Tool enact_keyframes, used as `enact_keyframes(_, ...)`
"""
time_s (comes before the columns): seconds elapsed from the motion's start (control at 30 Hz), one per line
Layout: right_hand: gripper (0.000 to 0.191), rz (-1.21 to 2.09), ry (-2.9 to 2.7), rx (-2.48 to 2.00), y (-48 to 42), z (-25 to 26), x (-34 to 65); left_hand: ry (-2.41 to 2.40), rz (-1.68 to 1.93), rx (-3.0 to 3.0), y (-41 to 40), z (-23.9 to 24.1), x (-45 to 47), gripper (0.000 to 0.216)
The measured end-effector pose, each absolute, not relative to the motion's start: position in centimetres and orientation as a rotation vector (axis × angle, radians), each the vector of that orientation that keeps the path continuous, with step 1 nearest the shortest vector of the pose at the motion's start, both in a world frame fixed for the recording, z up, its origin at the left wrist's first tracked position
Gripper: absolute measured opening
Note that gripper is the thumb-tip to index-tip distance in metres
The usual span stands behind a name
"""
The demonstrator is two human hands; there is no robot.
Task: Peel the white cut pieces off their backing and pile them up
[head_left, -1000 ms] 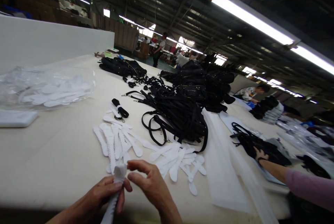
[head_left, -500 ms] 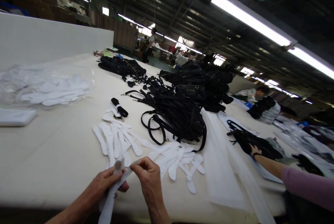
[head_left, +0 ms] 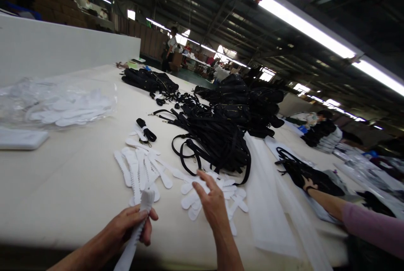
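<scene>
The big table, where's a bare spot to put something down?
The widest bare patch of table lies between the clear bag, the left pile of white strips and the left hand. A smaller one separates that bag from the bundled black strap. It's crowded around the right hand: another strip pile, black straps, white sheeting.

right hand (head_left: 212,199) now over loose white strips (head_left: 189,200), background person (head_left: 169,50) farther left

Worn at head height, the view looks forward and down over the table (head_left: 72,170), rolled so the ceiling lights (head_left: 306,27) slope toward four o'clock. The left hand (head_left: 131,225), at seven, and right hand (head_left: 212,199), at six, are close.
</scene>
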State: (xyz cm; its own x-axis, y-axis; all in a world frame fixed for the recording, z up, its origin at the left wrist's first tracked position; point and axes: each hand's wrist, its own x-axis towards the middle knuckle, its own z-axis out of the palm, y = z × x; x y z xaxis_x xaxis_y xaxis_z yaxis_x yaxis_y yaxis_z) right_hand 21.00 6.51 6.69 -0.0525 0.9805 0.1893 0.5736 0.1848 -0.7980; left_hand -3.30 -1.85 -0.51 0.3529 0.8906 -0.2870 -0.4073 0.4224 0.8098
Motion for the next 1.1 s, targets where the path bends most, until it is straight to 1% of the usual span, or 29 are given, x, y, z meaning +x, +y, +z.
enact_keyframes(0.07, 0.033, 1.133, -1.772, -1.317, 4.7, 6.4, 17.9, 0.833, 0.907, 0.738, -1.8, -0.3, -3.1, 0.04)
enact_keyframes(0.13, 0.023, 1.398, -1.768, -1.164, 3.3, 6.0, 15.1, 0.848, 0.89, 0.745, -1.8, -0.4, -3.0, 0.039)
enact_keyframes(0.2, 0.017, 1.463, -1.7, -1.141, 2.5, 5.5, 13.3, 0.85, 0.89, 0.729, -1.6, -0.9, -3.1, 0.039)
enact_keyframes(0.33, 0.015, 1.465, -1.526, -1.214, 2.5, 4.6, 12.5, 0.85, 0.912, 0.75, -1.3, -2.6, -3.3, 0.046)
enact_keyframes(0.5, 0.017, 1.378, -1.424, -1.309, 2.6, 4.0, 12.4, 0.936, 0.904, 0.794, -1.1, -3.2, -3.0, 0.043)
enact_keyframes(0.6, 0.018, 1.314, -1.41, -1.329, 2.5, 3.8, 12.5, 1.007, 0.9, 0.701, -0.9, -2.8, -3.0, 0.045)
enact_keyframes(0.7, 0.021, 1.231, -1.374, -1.36, 3.1, 3.9, 14.0, 1.004, 1.054, 0.492, -0.5, -2.3, -4.0, 0.045)
enact_keyframes(0.83, 0.027, 1.074, -1.346, -1.445, 4.8, 4.5, 17.8, 0.926, 1.247, 0.381, -0.5, -1.4, -5.6, 0.032)
enact_keyframes(1.0, 0.035, 0.801, -1.503, -1.611, 7.9, 4.6, 22.2, 0.962, 1.109, 0.626, -0.8, 0.0, -5.1, 0.035)
enact_keyframes(1.1, 0.036, 0.666, -1.526, -1.701, 9.7, 4.4, 24.9, 1.014, 1.021, 0.782, -0.8, 0.2, -4.7, 0.038)
